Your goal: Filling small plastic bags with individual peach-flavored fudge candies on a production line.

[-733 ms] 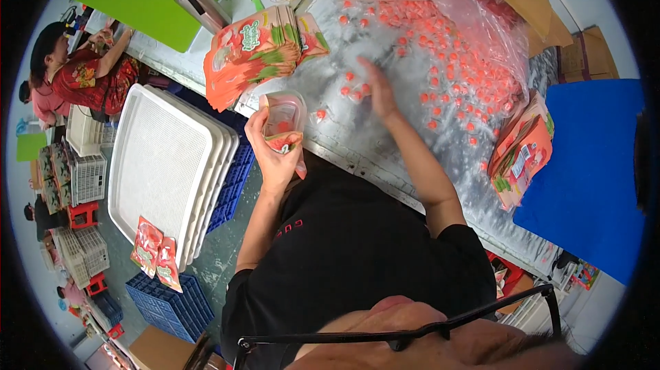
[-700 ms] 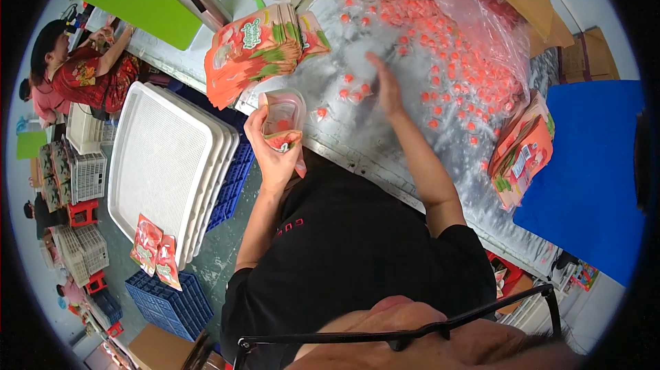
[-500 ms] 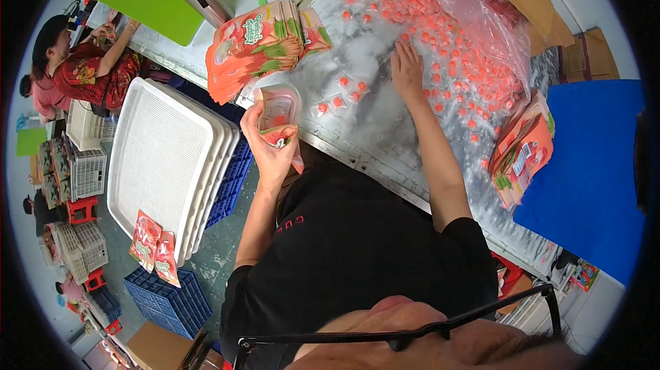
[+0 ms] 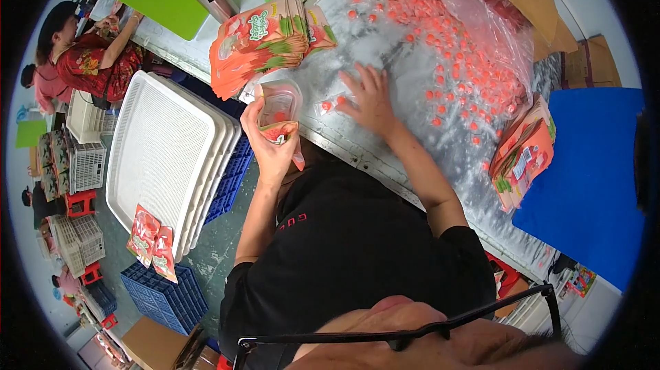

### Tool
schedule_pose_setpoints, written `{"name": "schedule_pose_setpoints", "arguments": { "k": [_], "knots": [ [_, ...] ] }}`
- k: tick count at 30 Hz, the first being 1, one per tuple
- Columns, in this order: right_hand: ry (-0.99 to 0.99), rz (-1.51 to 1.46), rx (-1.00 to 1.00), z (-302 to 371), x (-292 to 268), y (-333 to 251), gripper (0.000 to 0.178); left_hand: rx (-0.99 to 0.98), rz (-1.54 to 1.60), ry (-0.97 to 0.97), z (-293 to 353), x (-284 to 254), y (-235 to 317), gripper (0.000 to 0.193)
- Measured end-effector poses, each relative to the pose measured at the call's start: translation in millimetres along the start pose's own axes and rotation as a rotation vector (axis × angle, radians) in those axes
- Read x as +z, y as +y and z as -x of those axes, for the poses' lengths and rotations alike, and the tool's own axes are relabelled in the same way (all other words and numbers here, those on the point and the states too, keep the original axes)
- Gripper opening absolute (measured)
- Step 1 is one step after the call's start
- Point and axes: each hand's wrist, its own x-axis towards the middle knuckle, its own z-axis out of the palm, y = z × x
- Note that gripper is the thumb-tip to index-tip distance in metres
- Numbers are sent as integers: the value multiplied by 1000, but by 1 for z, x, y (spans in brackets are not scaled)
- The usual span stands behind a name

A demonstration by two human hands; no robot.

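now that the right hand, spread wide, has withdrawn from the heap, 2 wrapped red candies lie reachable beside its thumb, the left hand gripping a printed pouch and clear plastic container.

top: plain-weave black T-shirt | sleeves: short, black | chest: small red lettering | eyewear: black-framed glasses

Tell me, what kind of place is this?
Probably a packing workshop, maybe for sweets: many small red wrapped pieces lie spread on the table, printed pouches are stacked there too, and white trays are piled beside it.
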Motion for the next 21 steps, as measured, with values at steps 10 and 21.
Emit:
{"name": "schedule_pose_setpoints", "arguments": {
  "k": [10, 21],
  "knots": [
    [43, -37, -113, -5, 27, -36, 35, -57, 174, -9, 12, 8, 3, 77],
    [60, -590, 212, 2, 38, 14, 10, 76, 52, -44, 0, 14, 4, 77]
  ]
}}
